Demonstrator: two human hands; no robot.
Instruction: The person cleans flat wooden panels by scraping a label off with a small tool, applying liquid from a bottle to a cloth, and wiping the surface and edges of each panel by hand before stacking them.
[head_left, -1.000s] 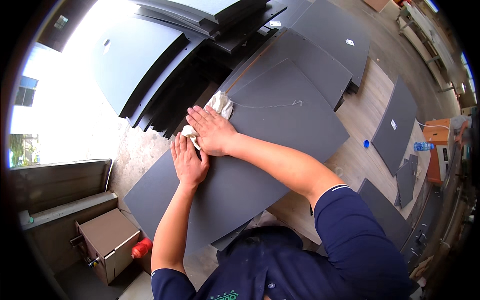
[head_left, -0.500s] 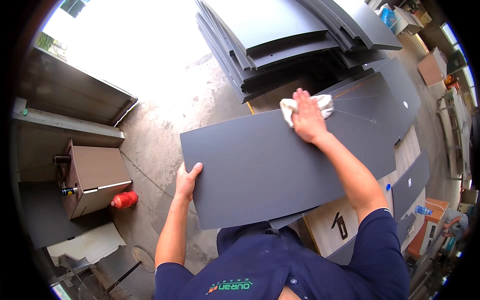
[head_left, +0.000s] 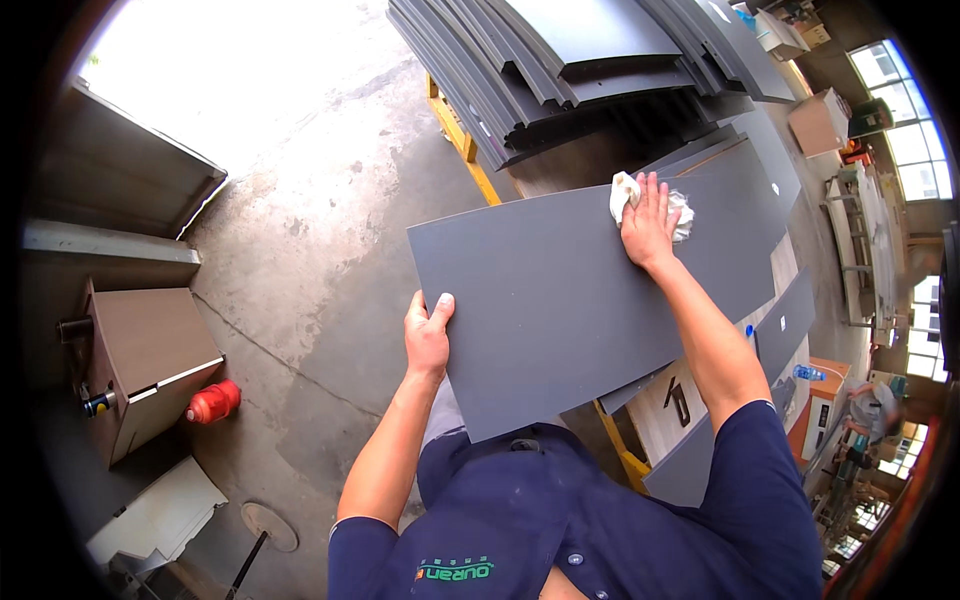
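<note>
A long dark grey panel point(head_left: 560, 300) lies in front of me, its near left corner reaching my waist. My left hand point(head_left: 428, 335) grips its left edge, thumb on top and fingers hidden beneath. Near the far edge, my right hand point(head_left: 648, 222) presses a crumpled white cloth point(head_left: 625, 195) onto the panel, fingers stretched over it. Cloth shows on both sides of that hand. An orange-brown streak runs along the panel's far edge, right of the cloth. Under the panel, another grey board's edge sticks out on the near side.
Stacked dark panels point(head_left: 600, 40) stand beyond, by a yellow frame point(head_left: 468, 145). A black handled tool point(head_left: 678, 402) lies on a pale board at near right. On the left are a brown cabinet point(head_left: 160, 330) and a red container point(head_left: 213, 402) on the concrete floor.
The view has turned, shifting surroundings leftward, while the panel and both hands sit farther right in it. Pale streaks seen right of the cloth no longer show. Both hands keep their holds.
</note>
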